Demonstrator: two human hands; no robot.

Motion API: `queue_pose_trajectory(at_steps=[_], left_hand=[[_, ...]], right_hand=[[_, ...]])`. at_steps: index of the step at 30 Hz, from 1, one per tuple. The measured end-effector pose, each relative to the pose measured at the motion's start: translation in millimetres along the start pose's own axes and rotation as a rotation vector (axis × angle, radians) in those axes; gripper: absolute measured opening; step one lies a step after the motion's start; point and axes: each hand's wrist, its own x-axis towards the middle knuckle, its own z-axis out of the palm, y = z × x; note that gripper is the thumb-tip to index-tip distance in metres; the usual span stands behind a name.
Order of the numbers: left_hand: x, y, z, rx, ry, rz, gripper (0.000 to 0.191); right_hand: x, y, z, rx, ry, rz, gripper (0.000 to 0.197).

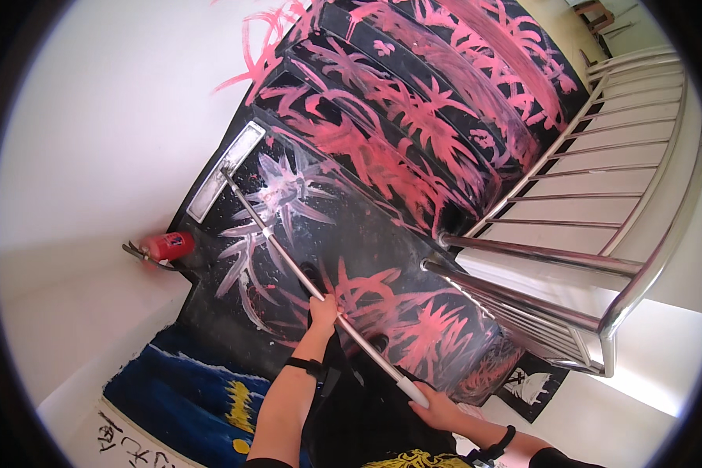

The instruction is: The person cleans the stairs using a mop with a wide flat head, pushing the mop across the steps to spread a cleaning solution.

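Note:
A flat mop with a long metal pole slants across the view. My left hand is wrapped around the pole partway along. My right hand grips the white end handle near my body. At the far end, the long white-grey mop head lies on the black landing floor, close to the white wall. Beside the head, a white star-shaped plant pattern is painted on the floor. Pink leaf-like strokes cover the floor on the right of my hands.
Black stairs with pink brushwork adjoin the landing. A stainless steel railing runs along the right. A red fire extinguisher stands by the left wall. Lower left is a dark blue painted area with yellow patches and brushed writing nearby.

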Motion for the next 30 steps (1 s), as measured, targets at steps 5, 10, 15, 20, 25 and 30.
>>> queue_pose_trajectory(at_steps=[5,10,15,20,25,30], left_hand=[[14,-13,13,0.013,0.017,0.035,0.013],[6,-22,46,0.043,-0.048,0.021,0.018],[-41,-141,85,0.019,-0.157,-0.003,0.016],[-93,-189,107,-0.035,-0.042,-0.054,0.016],[-70,-139,92,0.007,-0.103,-0.006,0.014],[-25,-57,74,0.008,-0.044,0.022,0.014]], right_hand=[[11,17,-10,0.557,-0.216,0.401,0.038],[7,48,-31,0.698,-0.172,0.376,0.032],[-82,144,-35,0.701,-0.173,0.344,0.034],[-136,154,-51,0.525,-0.075,0.39,0.038],[-100,126,-44,0.524,-0.121,0.369,0.043],[-30,50,-65,0.599,-0.159,0.438,0.04]])
